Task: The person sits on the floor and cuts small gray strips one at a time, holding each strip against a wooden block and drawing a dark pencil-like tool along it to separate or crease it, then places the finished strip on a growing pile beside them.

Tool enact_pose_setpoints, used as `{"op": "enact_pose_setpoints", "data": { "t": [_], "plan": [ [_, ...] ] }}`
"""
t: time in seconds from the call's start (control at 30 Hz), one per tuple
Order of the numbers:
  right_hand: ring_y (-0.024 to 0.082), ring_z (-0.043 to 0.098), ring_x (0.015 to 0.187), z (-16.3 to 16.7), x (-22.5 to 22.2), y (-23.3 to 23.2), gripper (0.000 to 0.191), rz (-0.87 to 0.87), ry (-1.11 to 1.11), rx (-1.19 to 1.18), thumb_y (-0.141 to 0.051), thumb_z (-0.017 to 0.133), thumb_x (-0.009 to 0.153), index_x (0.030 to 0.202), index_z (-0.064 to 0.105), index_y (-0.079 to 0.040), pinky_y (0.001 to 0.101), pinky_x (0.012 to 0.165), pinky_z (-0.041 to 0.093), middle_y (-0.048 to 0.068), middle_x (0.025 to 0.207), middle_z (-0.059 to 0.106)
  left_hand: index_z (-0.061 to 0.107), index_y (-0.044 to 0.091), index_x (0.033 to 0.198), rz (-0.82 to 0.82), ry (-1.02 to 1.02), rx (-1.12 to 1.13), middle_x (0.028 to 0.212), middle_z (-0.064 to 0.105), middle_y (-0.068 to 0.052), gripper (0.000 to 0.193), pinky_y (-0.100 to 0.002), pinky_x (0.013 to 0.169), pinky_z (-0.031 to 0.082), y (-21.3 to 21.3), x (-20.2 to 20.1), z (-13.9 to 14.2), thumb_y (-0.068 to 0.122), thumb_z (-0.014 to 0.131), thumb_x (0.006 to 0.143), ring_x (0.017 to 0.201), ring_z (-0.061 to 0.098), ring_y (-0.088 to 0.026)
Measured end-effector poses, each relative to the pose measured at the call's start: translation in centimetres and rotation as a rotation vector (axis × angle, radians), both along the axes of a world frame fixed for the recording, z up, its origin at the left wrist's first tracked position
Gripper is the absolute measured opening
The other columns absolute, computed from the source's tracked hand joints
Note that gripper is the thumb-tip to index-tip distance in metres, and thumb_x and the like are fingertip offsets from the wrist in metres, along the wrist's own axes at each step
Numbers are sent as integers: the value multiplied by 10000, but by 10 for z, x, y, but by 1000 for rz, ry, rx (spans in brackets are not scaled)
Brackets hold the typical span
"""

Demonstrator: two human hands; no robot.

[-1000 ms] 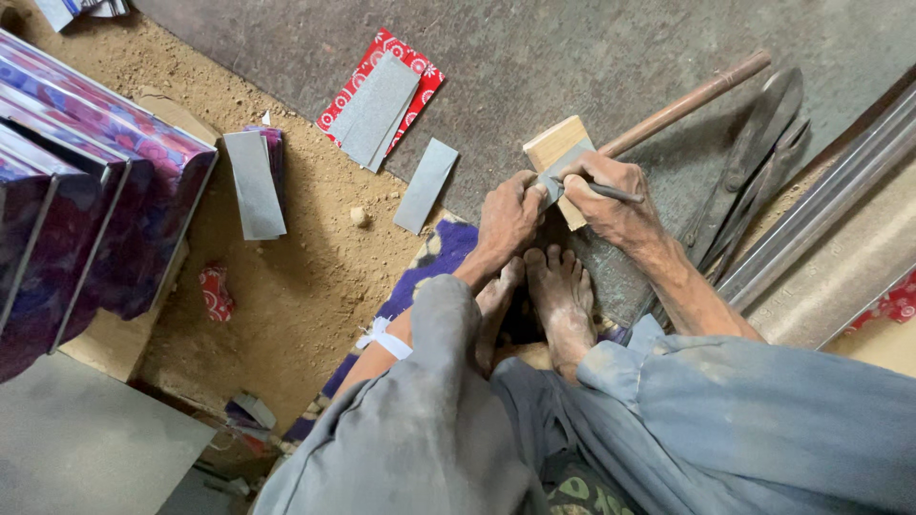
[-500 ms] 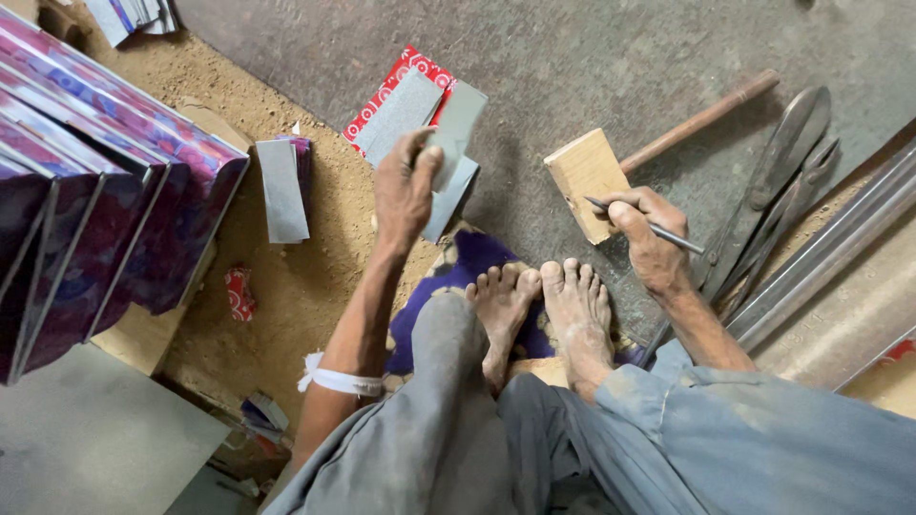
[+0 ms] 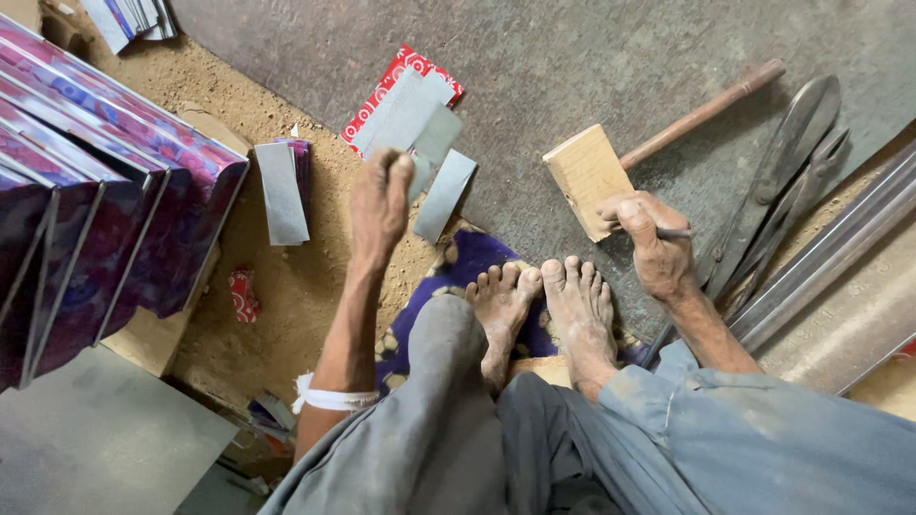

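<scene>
The left hand (image 3: 380, 200) is closed on a grey metal strip (image 3: 437, 135), holding it above the sandy floor (image 3: 296, 305) just in front of a red patterned sheet (image 3: 384, 91), with another strip (image 3: 445, 195) lying just beside it. The right hand (image 3: 654, 243) is clamped on a thin metal scriber (image 3: 676, 232) next to a wooden mallet (image 3: 590, 177). Large shears (image 3: 787, 167) lie to its right.

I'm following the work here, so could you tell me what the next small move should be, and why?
Probably carry the grey metal strip in the left hand over to the wooden block. The right hand holds a thin scriber beside that block, which has nothing lying on it.
</scene>
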State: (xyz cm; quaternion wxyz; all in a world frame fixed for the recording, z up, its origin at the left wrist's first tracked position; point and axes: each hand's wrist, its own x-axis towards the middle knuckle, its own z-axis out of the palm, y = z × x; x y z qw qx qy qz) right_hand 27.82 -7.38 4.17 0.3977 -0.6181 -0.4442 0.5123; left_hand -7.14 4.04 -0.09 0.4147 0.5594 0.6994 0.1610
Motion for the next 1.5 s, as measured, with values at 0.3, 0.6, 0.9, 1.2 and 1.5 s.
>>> {"op": "enact_pose_setpoints", "data": {
  "t": [0.3,0.6,0.9,1.2,1.5],
  "plan": [
    [81,587,690,-10,2,-9,431,-21,-14,-148,-371,508,1088,1054,698,14,260,645,494,43,897,690,620,60,1154,-317,458,125,1053,605,-169,433,-493,797,481,-51,30,-2,403,726,913,962,618,-359],
    [73,570,688,-4,1,-7,436,-34,-18,-165,-394,538,1075,1045,707,7,249,629,479,42,901,685,621,57,1128,-376,543,384,1105,585,-147,394,-506,866,419,-60,32,-7,366,730,908,1044,572,-342],
    [99,630,790,2,-8,-6,379,28,-54,-175,-345,541,1064,1167,687,-11,257,652,522,57,992,719,586,65,1038,-329,129,-59,903,647,-178,259,-450,773,478,-61,48,18,320,622,1010,854,635,-350],
    [140,629,966,8,-25,1,510,99,-40,-40,-299,712,968,1370,587,-10,280,810,544,88,1102,693,599,21,1156,-294,-611,-460,983,680,-111,377,-340,812,529,-77,108,51,352,661,988,918,641,-179],
    [132,637,1015,0,-24,-4,394,-17,55,-84,-294,700,1012,1288,661,-16,294,909,532,78,1110,691,532,49,1297,68,-1066,-941,1089,653,-100,363,-352,857,552,-82,120,53,221,578,980,936,673,-195]
  ]
}}
